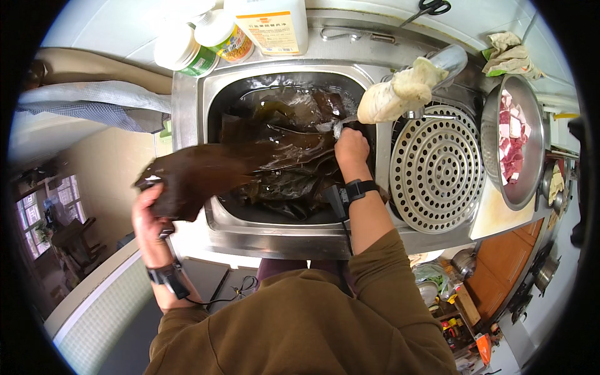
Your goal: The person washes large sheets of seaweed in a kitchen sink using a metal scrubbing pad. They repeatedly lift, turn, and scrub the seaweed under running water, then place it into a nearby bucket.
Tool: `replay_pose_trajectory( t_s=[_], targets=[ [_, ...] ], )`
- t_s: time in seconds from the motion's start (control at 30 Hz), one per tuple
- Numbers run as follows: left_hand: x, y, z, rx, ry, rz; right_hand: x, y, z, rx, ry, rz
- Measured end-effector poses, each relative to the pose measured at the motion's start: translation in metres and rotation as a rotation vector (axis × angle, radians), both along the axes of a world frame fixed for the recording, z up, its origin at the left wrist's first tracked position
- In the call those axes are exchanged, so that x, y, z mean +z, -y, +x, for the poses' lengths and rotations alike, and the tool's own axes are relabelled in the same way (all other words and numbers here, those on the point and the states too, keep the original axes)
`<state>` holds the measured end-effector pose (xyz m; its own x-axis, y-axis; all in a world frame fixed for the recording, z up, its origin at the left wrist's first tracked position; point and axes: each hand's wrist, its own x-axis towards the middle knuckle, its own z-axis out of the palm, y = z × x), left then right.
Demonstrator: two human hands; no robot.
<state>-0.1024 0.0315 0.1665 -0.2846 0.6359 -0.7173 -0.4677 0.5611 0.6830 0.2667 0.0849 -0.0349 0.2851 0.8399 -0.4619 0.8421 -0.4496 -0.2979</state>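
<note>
A wide, dark brown sheet of kelp (201, 173) stretches from the sink out over its left rim. My left hand (151, 211) grips its outer end. More dark kelp (286, 187) lies in water in the stainless steel sink basin (213, 206). My right hand (351, 147) is over the basin's right side, closed on a whitish mesh scrubber (338, 127) that shows only partly beyond the fingers. The scrubber is close to the kelp's surface. Both wrists carry black straps with small devices.
A cloth-wrapped faucet (403, 89) reaches over the sink's right edge. Right of it are a perforated round steel tray (438, 168), a steel bowl of cut meat (515, 140) and a cutting board (501, 215). Tubs (187, 51) and a jug (272, 28) stand behind; scissors (429, 9) hang at the back.
</note>
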Motion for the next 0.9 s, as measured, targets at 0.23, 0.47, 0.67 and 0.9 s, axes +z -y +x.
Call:
replay_pose_trajectory(
  t_s=[0.23, 0.47, 0.67, 0.9],
  targets=[
    [-0.030, 0.001, 0.034, -0.419, 0.034, -0.011, 0.038, 0.013, -0.026, -0.118, -0.540, 0.543],
    [-0.102, -0.019, 0.206, -1.062, -0.829, 0.527, 0.077, 0.045, -0.017, -0.735, -1.503, 0.103],
    [-0.113, 0.011, 0.244, -1.193, -0.643, 1.026, 0.052, 0.044, 0.028, -0.998, -1.661, 0.032],
    [-0.146, -0.002, 0.227, -0.446, 0.151, -0.117, 0.048, 0.030, 0.027, -1.039, -1.976, 0.341]
  ],
)
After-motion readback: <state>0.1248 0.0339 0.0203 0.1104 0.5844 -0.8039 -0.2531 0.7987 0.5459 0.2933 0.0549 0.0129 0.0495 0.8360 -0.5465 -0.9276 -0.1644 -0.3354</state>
